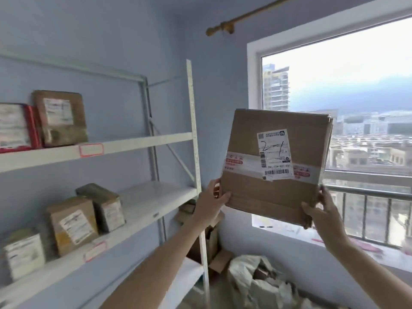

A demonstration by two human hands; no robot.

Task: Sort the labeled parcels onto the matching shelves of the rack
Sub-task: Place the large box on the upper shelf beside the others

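Note:
A flat brown cardboard parcel (pixel 252 197) is held up in front of the window, its white label (pixel 275 153) with handwritten marks facing me. My left hand (pixel 211 202) grips its lower left corner and my right hand (pixel 321 210) grips its lower right edge. To the left stands the white metal rack (pixel 142 141). A red parcel (pixel 16 128) and a brown parcel (pixel 60 118) sit on its upper shelf. Three brown parcels, one of them (pixel 72 224), rest on the shelf below. Pink-edged tags (pixel 91 149) mark the shelf fronts.
The rack's front right post (pixel 194 130) stands between the shelves and the held parcel. A pale sack (pixel 256 282) with parcels lies on the floor under the window sill (pixel 296 235). Loose cardboard (pixel 220 260) lies beside the rack's foot.

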